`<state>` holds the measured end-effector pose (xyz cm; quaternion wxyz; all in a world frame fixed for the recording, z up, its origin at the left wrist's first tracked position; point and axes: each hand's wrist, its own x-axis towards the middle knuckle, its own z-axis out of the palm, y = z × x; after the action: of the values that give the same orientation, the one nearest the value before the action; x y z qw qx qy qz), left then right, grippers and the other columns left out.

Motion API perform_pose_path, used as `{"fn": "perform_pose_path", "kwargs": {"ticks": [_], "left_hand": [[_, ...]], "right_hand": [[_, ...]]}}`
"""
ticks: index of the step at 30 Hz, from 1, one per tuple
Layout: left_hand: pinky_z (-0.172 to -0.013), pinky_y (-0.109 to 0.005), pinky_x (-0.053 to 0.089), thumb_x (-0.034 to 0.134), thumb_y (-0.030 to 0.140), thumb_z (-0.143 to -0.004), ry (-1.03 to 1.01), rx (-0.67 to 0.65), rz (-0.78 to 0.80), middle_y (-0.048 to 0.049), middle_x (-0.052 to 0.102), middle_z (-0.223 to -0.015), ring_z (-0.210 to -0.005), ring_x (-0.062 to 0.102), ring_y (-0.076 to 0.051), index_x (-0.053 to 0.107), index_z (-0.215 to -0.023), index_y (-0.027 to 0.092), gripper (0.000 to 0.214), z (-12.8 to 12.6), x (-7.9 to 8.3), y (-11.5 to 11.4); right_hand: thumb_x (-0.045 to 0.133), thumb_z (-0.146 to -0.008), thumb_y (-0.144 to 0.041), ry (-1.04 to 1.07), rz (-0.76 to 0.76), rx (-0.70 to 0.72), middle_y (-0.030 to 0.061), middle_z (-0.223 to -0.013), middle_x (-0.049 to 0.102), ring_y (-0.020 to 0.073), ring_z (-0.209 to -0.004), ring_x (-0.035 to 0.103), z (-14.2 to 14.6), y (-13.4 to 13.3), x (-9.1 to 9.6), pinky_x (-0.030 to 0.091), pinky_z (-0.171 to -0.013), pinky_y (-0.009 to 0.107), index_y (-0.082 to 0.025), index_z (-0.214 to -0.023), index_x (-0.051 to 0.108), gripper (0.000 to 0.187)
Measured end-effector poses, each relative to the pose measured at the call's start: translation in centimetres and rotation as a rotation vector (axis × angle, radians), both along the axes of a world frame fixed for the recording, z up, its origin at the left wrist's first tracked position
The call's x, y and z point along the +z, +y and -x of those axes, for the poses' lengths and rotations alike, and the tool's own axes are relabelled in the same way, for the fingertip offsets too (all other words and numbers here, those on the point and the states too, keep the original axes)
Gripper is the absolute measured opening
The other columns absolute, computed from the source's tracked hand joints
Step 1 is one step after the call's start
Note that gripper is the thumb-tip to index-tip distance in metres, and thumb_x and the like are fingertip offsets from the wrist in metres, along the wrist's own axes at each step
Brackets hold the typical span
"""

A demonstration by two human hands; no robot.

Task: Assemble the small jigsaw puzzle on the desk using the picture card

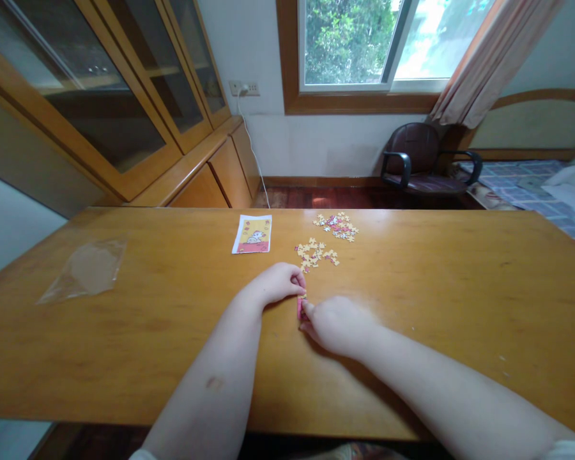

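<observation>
Left hand (278,284) and right hand (338,326): each grip pinched on a small pink puzzle chunk (301,308), flat on the table (436,306), well back from every edge. Loose pieces (316,253) just beyond, picture card (252,234) beyond-left.

Daylit window (364,41), tabletop (460,287) glare, edge distortion

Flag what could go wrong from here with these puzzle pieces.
The pink pieces pinched between left hand and right hand are small and half hidden; they might misjoin or slip. The far pile lies near the table edge; a sweep could knock pieces off.
</observation>
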<state>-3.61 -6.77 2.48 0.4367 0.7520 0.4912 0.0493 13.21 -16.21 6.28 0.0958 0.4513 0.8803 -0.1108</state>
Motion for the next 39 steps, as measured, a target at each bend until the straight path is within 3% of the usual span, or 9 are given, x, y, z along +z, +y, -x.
{"fn": "perform_pose_path", "kwargs": {"ticks": [13,27,35,39], "left_hand": [[-0.06,-0.023,0.045,0.063,0.028,-0.067,-0.004,-0.036,-0.019,0.0008,0.069,-0.076,-0.068,0.064,-0.014,0.064,-0.086,0.019,0.021,0.2,-0.6,0.0],[-0.055,-0.023,0.041,0.065,0.03,-0.065,0.008,-0.033,-0.055,0.002,0.065,-0.069,-0.062,0.059,-0.014,0.061,-0.077,0.02,0.016,0.1,-0.8,0.1],[-0.053,-0.024,0.036,0.059,0.035,-0.073,0.006,0.183,-0.269,0.0007,0.061,-0.068,-0.061,0.052,-0.014,0.06,-0.074,0.018,0.016,0.0,-0.5,0.7],[-0.052,-0.024,0.033,0.06,0.035,-0.073,0.0,0.195,-0.299,0.0012,0.059,-0.067,-0.06,0.051,-0.013,0.061,-0.074,0.018,0.017,0.0,-0.5,1.1]], "right_hand": [[0.039,-0.094,-0.036,-0.008,0.004,-0.006,0.0133,-0.08,0.072,0.0267,-0.073,0.07,0.1,0.0,0.2,0.048,-0.059,0.03,-0.014,-0.114,0.061,0.037],[0.039,-0.095,-0.036,-0.005,-0.006,-0.01,0.0128,-0.08,0.072,0.0259,-0.072,0.07,0.0,0.1,0.4,0.048,-0.06,0.029,-0.014,-0.107,0.061,0.033],[0.04,-0.094,-0.037,0.006,-0.023,-0.032,0.0132,-0.078,0.072,0.0257,-0.074,0.07,0.0,0.3,0.0,0.047,-0.062,0.029,-0.014,-0.107,0.059,0.033],[0.038,-0.094,-0.037,0.025,-0.029,-0.036,0.0119,-0.077,0.072,0.0251,-0.072,0.07,0.0,0.4,-0.3,0.047,-0.061,0.029,-0.015,-0.106,0.06,0.033]]}}
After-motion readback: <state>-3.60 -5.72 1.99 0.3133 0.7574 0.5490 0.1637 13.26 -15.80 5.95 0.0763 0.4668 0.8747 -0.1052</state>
